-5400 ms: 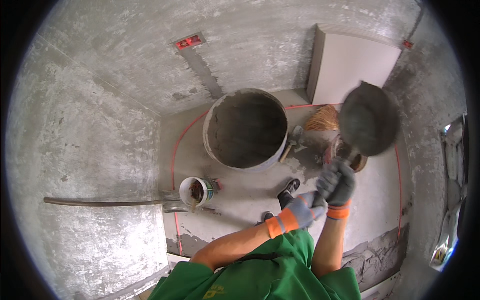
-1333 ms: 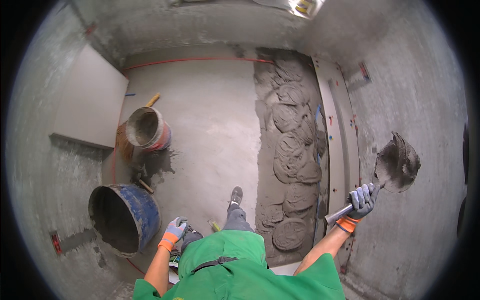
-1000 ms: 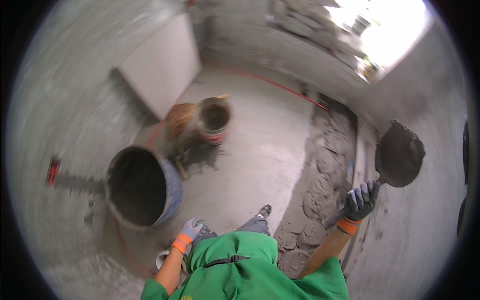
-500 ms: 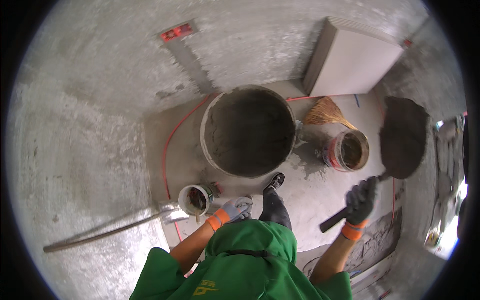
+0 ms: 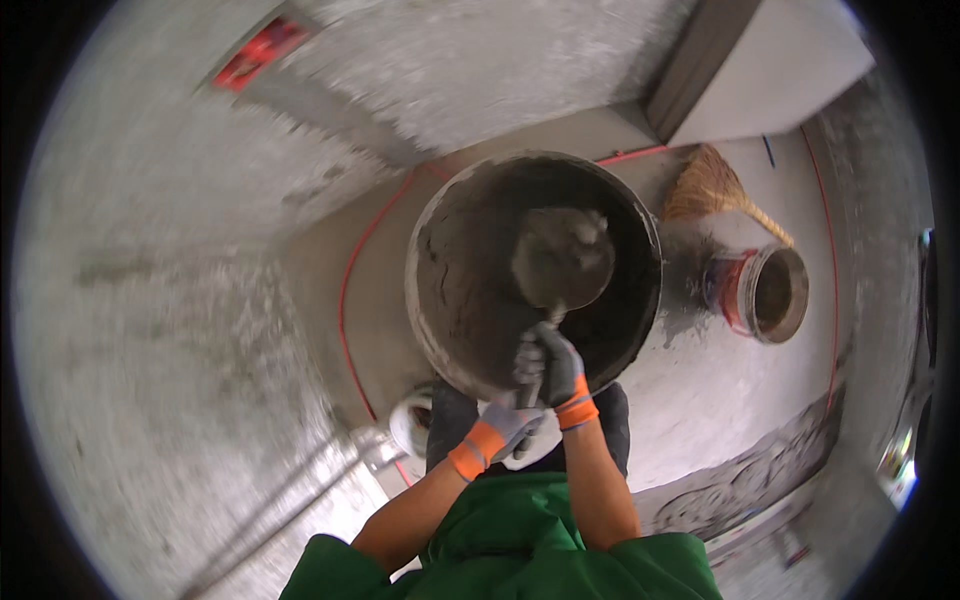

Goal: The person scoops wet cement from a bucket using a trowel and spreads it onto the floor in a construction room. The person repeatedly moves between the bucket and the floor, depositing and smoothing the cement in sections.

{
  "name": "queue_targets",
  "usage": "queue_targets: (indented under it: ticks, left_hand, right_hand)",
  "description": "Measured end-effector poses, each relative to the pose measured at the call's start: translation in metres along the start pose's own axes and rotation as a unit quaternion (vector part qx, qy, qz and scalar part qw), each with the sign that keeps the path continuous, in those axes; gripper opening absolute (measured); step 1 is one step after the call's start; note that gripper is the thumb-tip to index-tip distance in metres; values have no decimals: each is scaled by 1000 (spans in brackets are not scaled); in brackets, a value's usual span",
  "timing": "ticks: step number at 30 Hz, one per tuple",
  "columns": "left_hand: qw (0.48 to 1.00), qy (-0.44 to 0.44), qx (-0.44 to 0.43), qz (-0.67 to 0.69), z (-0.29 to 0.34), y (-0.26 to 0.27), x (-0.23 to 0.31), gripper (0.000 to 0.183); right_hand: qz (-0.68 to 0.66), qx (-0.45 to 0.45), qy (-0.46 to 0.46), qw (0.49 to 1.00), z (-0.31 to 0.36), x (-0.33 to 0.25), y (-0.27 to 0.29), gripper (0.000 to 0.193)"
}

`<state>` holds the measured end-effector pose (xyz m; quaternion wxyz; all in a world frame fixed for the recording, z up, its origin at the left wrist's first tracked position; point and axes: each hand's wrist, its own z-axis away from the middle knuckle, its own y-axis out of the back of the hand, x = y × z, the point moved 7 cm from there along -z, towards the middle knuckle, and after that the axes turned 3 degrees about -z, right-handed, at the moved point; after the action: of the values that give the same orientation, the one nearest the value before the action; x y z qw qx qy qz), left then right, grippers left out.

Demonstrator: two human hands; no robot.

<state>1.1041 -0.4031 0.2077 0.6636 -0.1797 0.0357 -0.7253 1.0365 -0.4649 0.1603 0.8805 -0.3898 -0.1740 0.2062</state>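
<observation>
A short-handled shovel (image 5: 560,262) with a wide, rounded grey blade is inside the big round mortar tub (image 5: 432,330). My right hand (image 5: 560,362), in a grey glove with an orange cuff, is wrapped around the upper part of its handle. Lower down, my left hand (image 5: 508,420), gloved alike, closes on the handle near its end. Dark grey mortar coats the tub's inside. The blade looks blurred, and whether it carries mortar I cannot tell. Both forearms reach in over the tub's near rim.
Right of the tub stands a red-and-white bucket (image 5: 728,292), with a straw broom (image 5: 708,188) behind it. A small white bucket (image 5: 405,428) sits at the near left. Large panels (image 5: 770,70) lean on the far wall. A red line (image 5: 347,290) runs along the floor.
The shovel has swung from the far right into the tub. My left hand has come from beside the small bucket onto its handle. The view has shifted closer over the tub.
</observation>
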Motion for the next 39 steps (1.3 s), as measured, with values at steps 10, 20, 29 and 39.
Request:
queue_targets:
  ticks: [10, 20, 29, 39]
  left_hand:
    - [420, -28, 255, -871, -126, 120, 157, 35]
    - [508, 61, 51, -858, -296, 116, 60, 25]
    - [532, 118, -25, -838, -283, 108, 29, 37]
    - [597, -38, -68, -799, -252, 92, 5, 38]
  right_hand:
    - [-436, -53, -18, 898, -274, 42, 43, 20]
    - [-383, 125, 98, 910, -304, 57, 261, 28]
    - [-18, 332, 169, 928, -253, 61, 300, 20]
    - [-225, 462, 196, 835, -155, 26, 263, 15]
